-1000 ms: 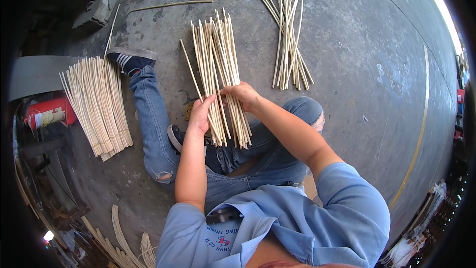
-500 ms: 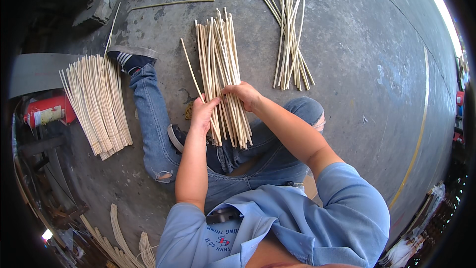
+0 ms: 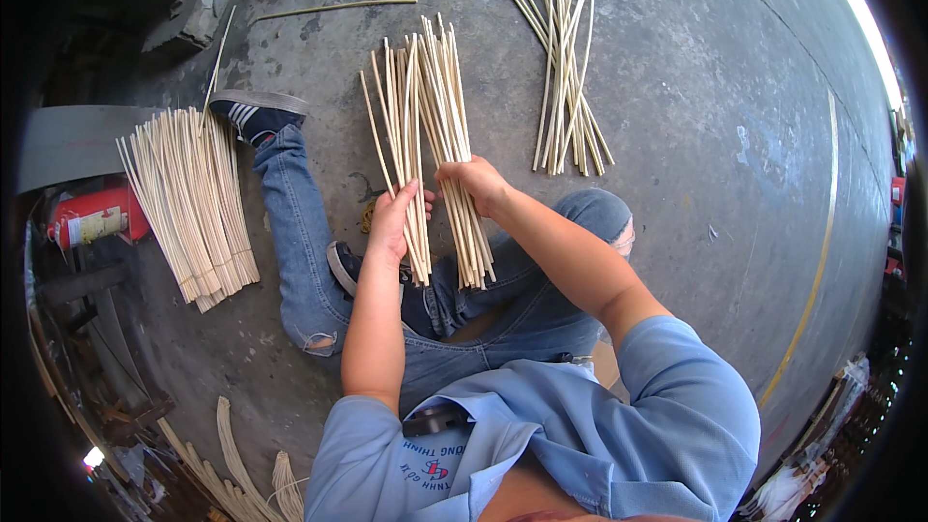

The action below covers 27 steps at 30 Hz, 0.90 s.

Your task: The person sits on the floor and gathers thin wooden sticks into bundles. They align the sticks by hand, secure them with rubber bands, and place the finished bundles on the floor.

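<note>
In front of me, my left hand (image 3: pixel 394 220) is closed round a bunch of thin pale rattan sticks (image 3: pixel 402 101), one of them splayed out on the left side. My right hand (image 3: pixel 471 182) grips a second bunch of the same sticks (image 3: pixel 445 101), its thumb over the front. A narrow gap separates the two bunches below the hands, while their upper parts lie close together. The lower stick ends hang above my folded legs (image 3: pixel 522 295). Some of my fingers are hidden behind the sticks.
A large tied bundle of sticks (image 3: pixel 198 217) rests at left by my shoe (image 3: pixel 259 114), near a red cylinder (image 3: pixel 92 217). A loose crossed pile of sticks (image 3: pixel 565 87) lies on the concrete floor to the right. One single stick (image 3: pixel 333 9) lies farther away. Coiled strands (image 3: pixel 285 488) sit at lower left.
The sticks, held together in one cluster before, have parted into two bunches. My left hand has shifted slightly away from my right, opening a gap between them.
</note>
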{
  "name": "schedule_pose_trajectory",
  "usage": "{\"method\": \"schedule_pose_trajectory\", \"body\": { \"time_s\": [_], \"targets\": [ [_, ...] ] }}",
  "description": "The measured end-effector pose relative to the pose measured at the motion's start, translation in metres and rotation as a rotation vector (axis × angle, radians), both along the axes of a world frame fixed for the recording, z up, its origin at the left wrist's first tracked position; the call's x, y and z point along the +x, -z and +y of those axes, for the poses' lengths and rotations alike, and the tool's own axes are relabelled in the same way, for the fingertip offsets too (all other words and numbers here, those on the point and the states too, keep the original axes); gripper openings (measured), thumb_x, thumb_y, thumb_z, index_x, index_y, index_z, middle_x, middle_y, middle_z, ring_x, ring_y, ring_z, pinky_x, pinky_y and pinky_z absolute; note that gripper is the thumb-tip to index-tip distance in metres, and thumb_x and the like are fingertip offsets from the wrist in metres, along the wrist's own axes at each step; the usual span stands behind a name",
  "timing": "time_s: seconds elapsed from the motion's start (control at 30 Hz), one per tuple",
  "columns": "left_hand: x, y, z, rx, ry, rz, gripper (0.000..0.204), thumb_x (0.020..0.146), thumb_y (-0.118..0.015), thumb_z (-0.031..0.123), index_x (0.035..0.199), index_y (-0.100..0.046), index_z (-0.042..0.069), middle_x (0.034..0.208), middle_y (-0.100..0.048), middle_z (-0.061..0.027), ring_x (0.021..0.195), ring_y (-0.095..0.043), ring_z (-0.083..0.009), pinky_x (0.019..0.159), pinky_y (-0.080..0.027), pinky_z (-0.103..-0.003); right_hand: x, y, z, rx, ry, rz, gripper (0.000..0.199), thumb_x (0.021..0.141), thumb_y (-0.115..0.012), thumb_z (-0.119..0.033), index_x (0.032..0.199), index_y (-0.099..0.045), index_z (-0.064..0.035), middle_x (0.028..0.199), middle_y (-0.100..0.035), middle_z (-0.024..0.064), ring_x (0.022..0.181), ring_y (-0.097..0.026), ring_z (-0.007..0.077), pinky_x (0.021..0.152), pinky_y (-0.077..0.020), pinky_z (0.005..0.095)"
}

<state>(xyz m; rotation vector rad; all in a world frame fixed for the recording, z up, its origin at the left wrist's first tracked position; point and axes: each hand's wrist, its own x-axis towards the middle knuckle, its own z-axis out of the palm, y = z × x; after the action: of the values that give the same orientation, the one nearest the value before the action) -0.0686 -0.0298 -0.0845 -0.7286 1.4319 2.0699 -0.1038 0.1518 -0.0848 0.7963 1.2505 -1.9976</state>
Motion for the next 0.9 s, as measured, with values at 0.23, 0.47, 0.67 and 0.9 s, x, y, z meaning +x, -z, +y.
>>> {"method": "schedule_pose_trajectory", "body": {
  "time_s": [0.23, 0.47, 0.67, 0.9],
  "targets": [
    [0.001, 0.005, -0.003, 0.023, -0.024, -0.001, 0.017, 0.1, -0.064, 0.013, 0.112, -0.064, 0.001, 0.092, -0.071, -0.0098, 0.077, -0.07, -0.0187, 0.069, -0.06, -0.033, -0.002, -0.003, 0.001, -0.067, -0.027, -0.015, 0.021, 0.085, -0.068, -0.005, 0.104, -0.064, 0.0012, 0.087, -0.067, 0.0114, 0.073, -0.067, 0.021, 0.068, -0.0592, 0.0372],
    [0.0, 0.003, 0.001, 0.034, -0.01, 0.027, 0.027, 0.096, -0.068, 0.004, 0.122, -0.061, 0.001, 0.103, -0.072, -0.0094, 0.082, -0.072, -0.0197, 0.071, -0.062, -0.035, -0.001, 0.001, 0.001, -0.09, -0.022, -0.009, 0.03, 0.088, -0.072, -0.008, 0.114, -0.063, 0.0029, 0.095, -0.071, 0.0151, 0.078, -0.072, 0.0239, 0.072, -0.0633, 0.0424],
    [0.002, 0.002, 0.005, -0.042, -0.02, 0.059, 0.03, 0.093, -0.072, 0.005, 0.121, -0.062, 0.002, 0.105, -0.072, -0.0071, 0.087, -0.071, -0.0154, 0.072, -0.06, -0.03, 0.0, -0.002, 0.001, -0.093, -0.024, 0.003, 0.041, 0.084, -0.077, -0.006, 0.119, -0.061, 0.0055, 0.104, -0.072, 0.0206, 0.086, -0.074, 0.0306, 0.075, -0.0647, 0.0453],
    [0.003, 0.001, 0.004, -0.032, 0.062, 0.061, 0.034, 0.092, -0.074, 0.008, 0.123, -0.061, 0.004, 0.108, -0.07, -0.0046, 0.092, -0.07, -0.0158, 0.075, -0.06, -0.031, 0.0, -0.005, 0.001, -0.131, -0.053, 0.001, 0.044, 0.082, -0.079, -0.005, 0.121, -0.061, 0.0053, 0.102, -0.072, 0.0215, 0.082, -0.074, 0.0311, 0.069, -0.0662, 0.046]
  ]
}}
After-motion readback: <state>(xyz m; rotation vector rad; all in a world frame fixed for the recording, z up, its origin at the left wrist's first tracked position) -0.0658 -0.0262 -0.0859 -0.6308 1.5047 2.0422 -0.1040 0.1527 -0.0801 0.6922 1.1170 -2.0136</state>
